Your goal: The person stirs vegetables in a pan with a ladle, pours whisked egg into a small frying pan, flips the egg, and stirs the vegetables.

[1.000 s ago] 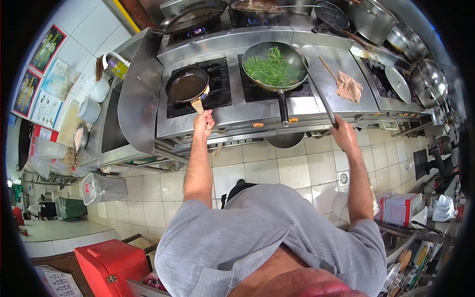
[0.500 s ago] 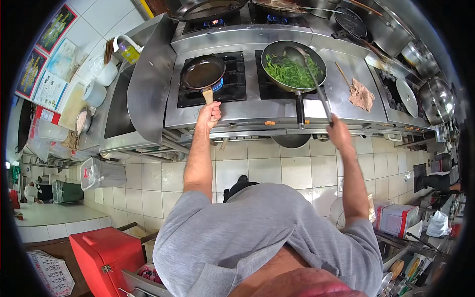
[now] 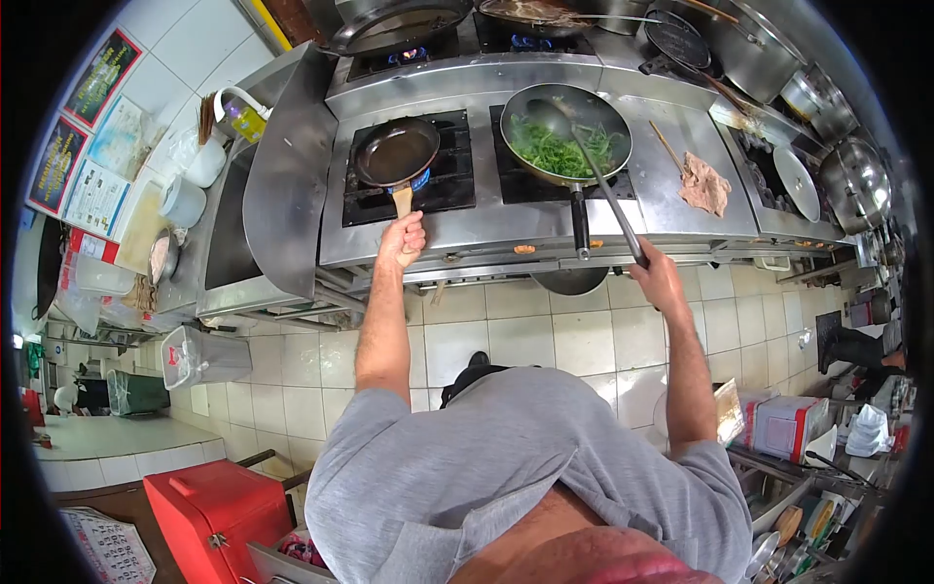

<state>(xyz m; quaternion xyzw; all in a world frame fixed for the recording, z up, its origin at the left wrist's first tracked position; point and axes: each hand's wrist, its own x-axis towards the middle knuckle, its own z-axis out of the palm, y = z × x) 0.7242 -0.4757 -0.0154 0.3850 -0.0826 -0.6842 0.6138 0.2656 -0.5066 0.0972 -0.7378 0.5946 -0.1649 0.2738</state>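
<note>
My left hand (image 3: 402, 239) is closed round the light wooden handle of a small dark frying pan (image 3: 397, 148), which sits tilted over a blue flame on the left burner. A little dark liquid or oil shows in it. In my right hand (image 3: 660, 277) is the long handle of a metal ladle (image 3: 608, 188). Its bowl dips into a wok (image 3: 623, 117) on the right burner, among chopped leafy greens (image 3: 559, 146). The wok's black handle points toward me, held by neither hand.
A crumpled cloth (image 3: 704, 185) and a thin stick lie right of the wok. Behind, a large pan (image 3: 397, 27) and another pan sit over flames. A metal splash panel (image 3: 284, 180) stands at left. A person's dark boot (image 3: 842, 346) shows at far right.
The ladle's bowl has moved left and nearer within the wok, and my right hand has come back toward me. Steam now rises off the greens. My left hand keeps its hold.
</note>
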